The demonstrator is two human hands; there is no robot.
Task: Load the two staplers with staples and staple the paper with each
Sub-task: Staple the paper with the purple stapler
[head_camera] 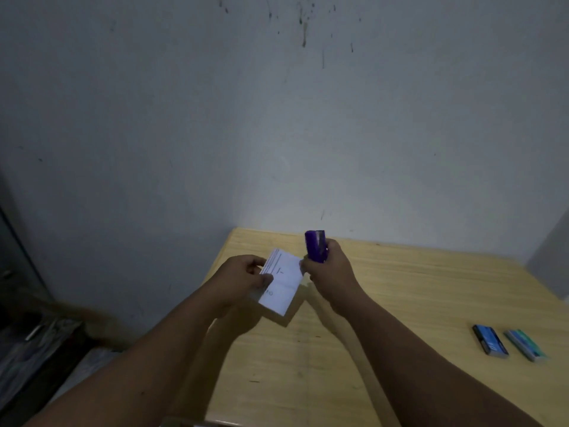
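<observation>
Both hands are up over the near-left corner of the wooden bench [400, 303], and the action is right there between them. The left hand [243, 277] pinches the folded white paper [281, 280] along its left edge, thumb on top, holding it in the air above the bench. The right hand [328, 269] is wrapped around a purple stapler [315, 246], standing nearly upright, its lower end meeting the paper's right edge; whether the paper sits inside the mouth, I cannot tell. That paper looks light and floppy, so a grip close to the stapled edge would keep it from sagging. The stapler looks rigid, small and smooth-sided, best squeezed across its top and base with the whole palm. Off to the right on the bench lie a dark blue box [490, 339] and a teal box [526, 345] side by side, likely staples. A second stapler is not visible.
</observation>
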